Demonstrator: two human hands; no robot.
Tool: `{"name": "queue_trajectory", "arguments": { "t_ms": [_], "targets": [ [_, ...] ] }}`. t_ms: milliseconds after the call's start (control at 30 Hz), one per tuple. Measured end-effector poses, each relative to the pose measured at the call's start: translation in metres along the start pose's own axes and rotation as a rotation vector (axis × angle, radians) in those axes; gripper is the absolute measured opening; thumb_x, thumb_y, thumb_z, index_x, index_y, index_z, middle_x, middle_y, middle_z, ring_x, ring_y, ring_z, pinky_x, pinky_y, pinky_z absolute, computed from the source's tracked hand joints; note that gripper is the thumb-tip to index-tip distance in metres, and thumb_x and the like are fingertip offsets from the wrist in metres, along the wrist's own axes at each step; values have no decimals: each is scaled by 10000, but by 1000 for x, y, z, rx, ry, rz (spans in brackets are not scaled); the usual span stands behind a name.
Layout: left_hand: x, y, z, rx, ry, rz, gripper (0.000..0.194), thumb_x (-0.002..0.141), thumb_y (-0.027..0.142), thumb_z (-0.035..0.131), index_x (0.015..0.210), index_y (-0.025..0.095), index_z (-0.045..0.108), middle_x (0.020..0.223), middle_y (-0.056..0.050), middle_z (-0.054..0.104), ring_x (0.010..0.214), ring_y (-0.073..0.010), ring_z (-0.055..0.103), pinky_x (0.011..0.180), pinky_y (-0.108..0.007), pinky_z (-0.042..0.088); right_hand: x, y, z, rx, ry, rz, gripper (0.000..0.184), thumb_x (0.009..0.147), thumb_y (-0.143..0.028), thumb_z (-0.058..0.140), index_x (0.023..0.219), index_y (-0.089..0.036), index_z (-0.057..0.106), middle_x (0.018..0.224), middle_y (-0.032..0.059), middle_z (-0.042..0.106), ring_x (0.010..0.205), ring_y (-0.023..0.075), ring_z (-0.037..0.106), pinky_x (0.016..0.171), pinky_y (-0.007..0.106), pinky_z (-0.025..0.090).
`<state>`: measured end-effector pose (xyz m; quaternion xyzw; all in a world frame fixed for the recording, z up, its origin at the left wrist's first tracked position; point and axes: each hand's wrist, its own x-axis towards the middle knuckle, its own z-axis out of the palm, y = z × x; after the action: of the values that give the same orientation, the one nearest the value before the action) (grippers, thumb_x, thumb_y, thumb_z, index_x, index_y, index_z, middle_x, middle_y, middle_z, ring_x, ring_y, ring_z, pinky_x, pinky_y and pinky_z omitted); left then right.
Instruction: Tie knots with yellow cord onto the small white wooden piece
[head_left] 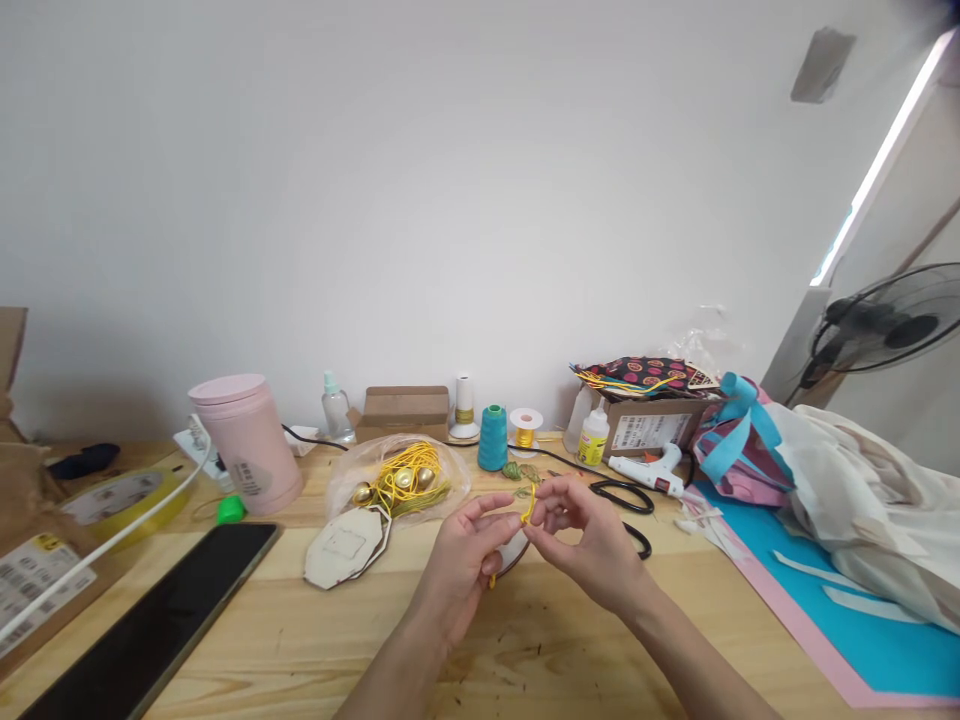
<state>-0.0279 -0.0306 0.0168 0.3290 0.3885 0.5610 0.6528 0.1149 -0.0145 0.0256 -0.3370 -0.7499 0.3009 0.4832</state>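
Observation:
Yellow cord runs between my two hands above the wooden table. My left hand pinches it between thumb and fingers, and a short yellow end shows below that hand. My right hand has thumb and fingers closed around the cord's upper part, which stands up as a small loop. Behind the fingers a pale, dark-rimmed piece is partly hidden; I cannot make out what it is. To the left, a clear plastic bag holds more yellow cord and several gold bells.
White octagonal pieces lie left of my hands. A teal thread spool, a glue bottle and a white glue gun stand or lie behind. A pink tumbler and a black phone are left; blue sheets and fabric lie right.

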Motion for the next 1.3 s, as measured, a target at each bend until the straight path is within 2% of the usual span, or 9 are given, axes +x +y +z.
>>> {"name": "queue_trajectory", "arguments": {
  "t_ms": [100,200,300,467,667,900,1067,1167,1300],
  "targets": [
    [0,0,0,-64,-19,-23,188,592,145,654,749,141,550,532,35,513,402,-12,340,335,-114,157,0,1,-2,4,-4,-36,192,689,-145,527,872,-173,475,699,9,568,594,102,535,542,219,473],
    [-1,0,0,-46,-57,-32,142,589,150,655,684,130,552,538,33,497,417,-16,352,332,-114,159,0,-1,-7,-173,4,-182,209,695,-111,498,885,-192,531,725,16,574,622,111,515,592,247,453],
    [-2,0,1,3,-58,-18,137,586,163,661,669,129,558,559,32,501,405,-8,329,335,-120,158,0,-3,-11,-264,-57,-274,245,709,-103,466,900,-210,576,744,21,571,689,127,523,647,264,435],
    [-4,2,4,79,-47,-16,135,575,178,670,658,137,571,520,41,515,351,2,280,332,-142,135,2,-3,-13,-258,-83,-192,169,732,-128,467,746,-188,624,613,0,555,570,102,513,552,217,412],
    [-3,1,5,54,-31,-24,171,553,165,690,687,127,591,504,31,539,343,5,287,336,-142,142,5,0,-11,-146,-115,-27,140,710,-158,502,652,-170,629,607,10,602,548,102,526,480,183,411],
    [1,-2,1,2,-34,-37,231,553,138,690,756,117,583,525,18,554,349,11,267,337,-128,133,6,-2,-10,36,-126,135,154,706,-227,522,628,-154,632,611,14,625,573,119,547,518,202,432],
    [1,-5,0,-42,-29,-49,229,533,146,709,730,120,595,520,22,542,348,13,270,331,-125,137,7,-5,-6,77,-116,132,172,700,-270,546,603,-159,634,575,1,604,551,110,538,508,197,432],
    [2,-5,-1,-67,-20,-47,202,538,137,705,712,118,602,538,14,545,360,10,286,322,-115,148,6,0,-4,79,-105,110,163,727,-271,521,688,-166,640,618,8,613,566,111,541,495,195,437],
    [3,-4,-2,-109,11,-43,189,542,133,699,710,123,613,538,10,539,390,0,331,324,-95,180,3,7,-5,-114,40,-57,140,734,-223,519,836,-177,602,665,15,588,576,113,515,514,214,438]
  ]
}}
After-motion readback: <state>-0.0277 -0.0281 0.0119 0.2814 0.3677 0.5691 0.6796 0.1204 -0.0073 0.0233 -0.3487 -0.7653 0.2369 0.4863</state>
